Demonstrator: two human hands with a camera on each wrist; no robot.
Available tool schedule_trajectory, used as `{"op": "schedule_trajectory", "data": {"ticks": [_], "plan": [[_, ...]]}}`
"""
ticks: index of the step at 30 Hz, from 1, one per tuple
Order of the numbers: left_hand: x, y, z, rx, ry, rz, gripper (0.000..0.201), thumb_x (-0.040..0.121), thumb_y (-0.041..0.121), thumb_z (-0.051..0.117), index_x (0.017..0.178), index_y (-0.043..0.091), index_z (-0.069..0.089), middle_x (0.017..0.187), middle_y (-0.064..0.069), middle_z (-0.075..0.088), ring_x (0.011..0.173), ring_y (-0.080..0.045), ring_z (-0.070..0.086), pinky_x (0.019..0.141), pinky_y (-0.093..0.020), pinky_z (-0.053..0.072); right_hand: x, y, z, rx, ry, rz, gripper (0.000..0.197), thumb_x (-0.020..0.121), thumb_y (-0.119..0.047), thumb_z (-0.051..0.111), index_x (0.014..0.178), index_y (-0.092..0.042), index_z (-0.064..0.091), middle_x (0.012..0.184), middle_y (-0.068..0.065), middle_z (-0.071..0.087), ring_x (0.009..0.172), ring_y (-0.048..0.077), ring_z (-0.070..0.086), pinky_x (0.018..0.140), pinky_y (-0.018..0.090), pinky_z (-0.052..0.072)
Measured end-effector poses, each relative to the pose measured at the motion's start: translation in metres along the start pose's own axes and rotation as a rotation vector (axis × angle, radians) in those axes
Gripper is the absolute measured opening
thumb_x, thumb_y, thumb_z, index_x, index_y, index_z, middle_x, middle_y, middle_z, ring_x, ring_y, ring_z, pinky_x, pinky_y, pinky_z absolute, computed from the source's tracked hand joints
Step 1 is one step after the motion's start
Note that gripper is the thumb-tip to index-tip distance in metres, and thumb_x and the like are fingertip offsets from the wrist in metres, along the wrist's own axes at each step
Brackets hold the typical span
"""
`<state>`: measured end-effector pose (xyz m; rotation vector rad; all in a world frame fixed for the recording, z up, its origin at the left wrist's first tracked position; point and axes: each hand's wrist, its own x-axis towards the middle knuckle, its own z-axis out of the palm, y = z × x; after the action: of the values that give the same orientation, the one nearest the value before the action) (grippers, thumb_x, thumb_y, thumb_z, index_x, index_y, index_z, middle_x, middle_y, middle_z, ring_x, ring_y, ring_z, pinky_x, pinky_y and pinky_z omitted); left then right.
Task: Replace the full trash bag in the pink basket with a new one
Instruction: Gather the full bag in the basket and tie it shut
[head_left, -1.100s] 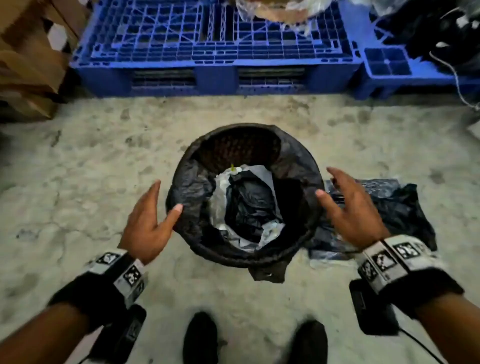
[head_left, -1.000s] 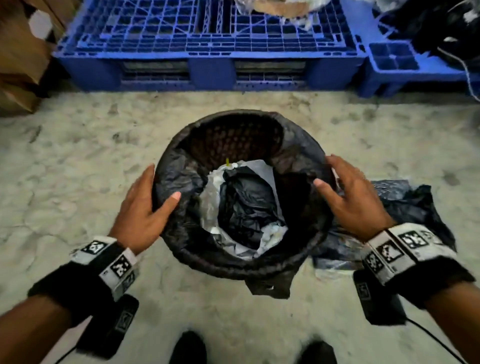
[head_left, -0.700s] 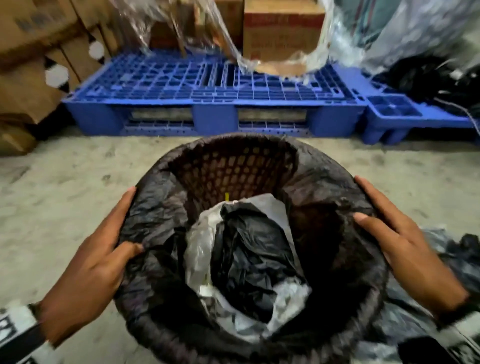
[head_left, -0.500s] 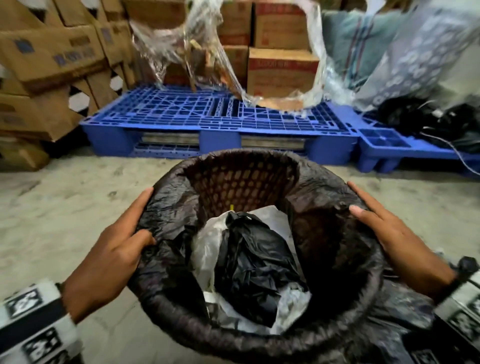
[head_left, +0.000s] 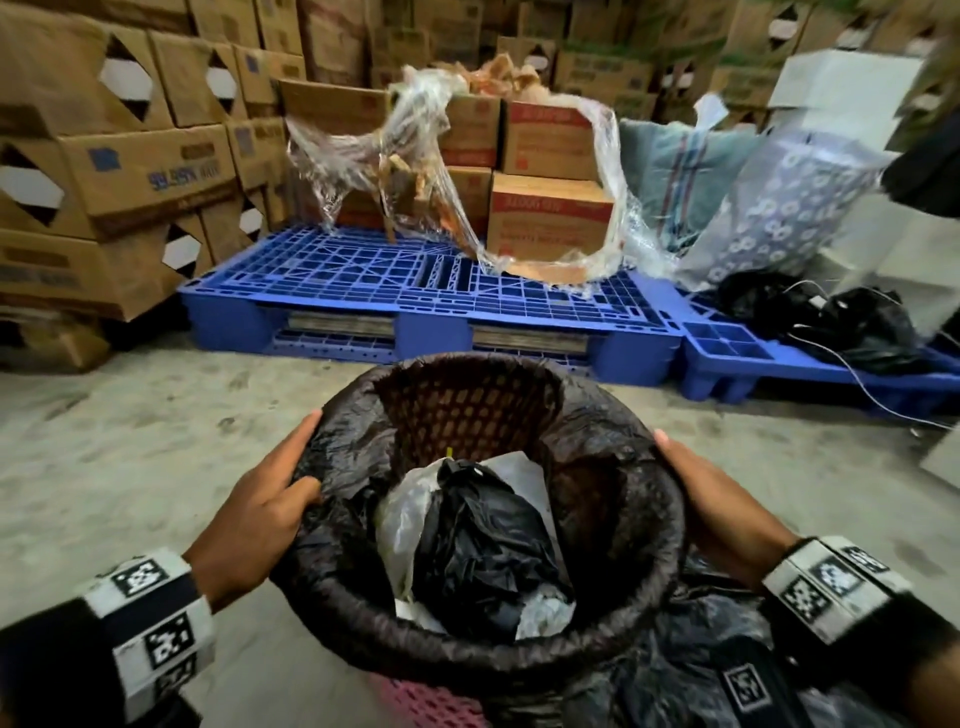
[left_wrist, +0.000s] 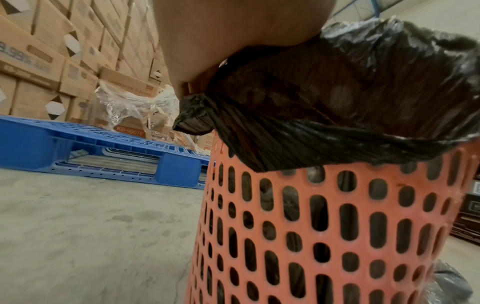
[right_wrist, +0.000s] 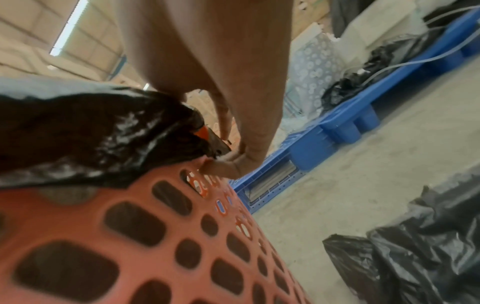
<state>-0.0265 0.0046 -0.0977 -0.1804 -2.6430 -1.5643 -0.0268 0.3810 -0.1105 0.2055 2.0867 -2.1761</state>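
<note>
The pink perforated basket (head_left: 431, 701) stands on the floor in front of me, lined with a black trash bag (head_left: 613, 462) folded over its rim. Crumpled black and white plastic trash (head_left: 478, 545) lies inside. My left hand (head_left: 291, 467) grips the left rim, thumb over the bag inside, fingers outside. My right hand (head_left: 696, 483) lies on the right rim; in the right wrist view its fingers (right_wrist: 228, 160) curl at the bag's lower edge (right_wrist: 103, 133) against the basket wall (right_wrist: 155, 236). The left wrist view shows my palm (left_wrist: 221, 41) on the bag's fold (left_wrist: 337, 102).
A loose black bag (head_left: 727, 649) lies on the floor right of the basket, also in the right wrist view (right_wrist: 415, 257). Blue pallets (head_left: 415, 291) with boxes and plastic wrap stand behind. Stacked cardboard boxes (head_left: 119, 171) fill the left. Black bags and cables (head_left: 841, 322) lie far right.
Both hands moved in from beside the basket and took hold of its bag-covered rim. My view dropped closer and tilted up, so the pallets and boxes show.
</note>
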Motion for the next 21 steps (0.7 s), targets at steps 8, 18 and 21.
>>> {"op": "schedule_trajectory", "data": {"ticks": [8,18,21], "plan": [[0.001,-0.006,0.0,0.0,0.006,0.023,0.075,0.07,0.024,0.038,0.144,0.031,0.026,0.143,0.014,0.032,0.128,-0.004,0.033,0.103,-0.026,0.028,0.028,-0.004,-0.006,0.02,0.272,0.063,0.029,0.095,-0.005,0.046,0.12,0.009,0.054,0.112,0.035,0.062,0.081,0.033,0.061,0.063,0.032,0.054],[0.0,-0.001,0.001,-0.026,0.002,-0.017,0.079,0.066,0.023,0.04,0.143,0.032,0.028,0.143,0.006,0.039,0.12,-0.011,0.039,0.094,-0.033,0.033,0.015,-0.02,-0.02,-0.147,0.153,0.092,0.026,0.089,0.013,0.048,0.109,-0.002,0.054,0.075,0.021,0.066,0.051,0.021,0.064,0.048,0.027,0.054],[0.0,-0.002,0.0,-0.015,0.013,-0.025,0.079,0.064,0.023,0.04,0.142,0.033,0.03,0.14,0.004,0.042,0.118,-0.014,0.041,0.093,-0.035,0.034,0.012,-0.032,-0.031,-0.217,0.168,0.038,0.025,0.091,0.008,0.05,0.111,-0.006,0.054,0.073,0.014,0.062,0.046,0.014,0.059,0.046,0.023,0.055]]}}
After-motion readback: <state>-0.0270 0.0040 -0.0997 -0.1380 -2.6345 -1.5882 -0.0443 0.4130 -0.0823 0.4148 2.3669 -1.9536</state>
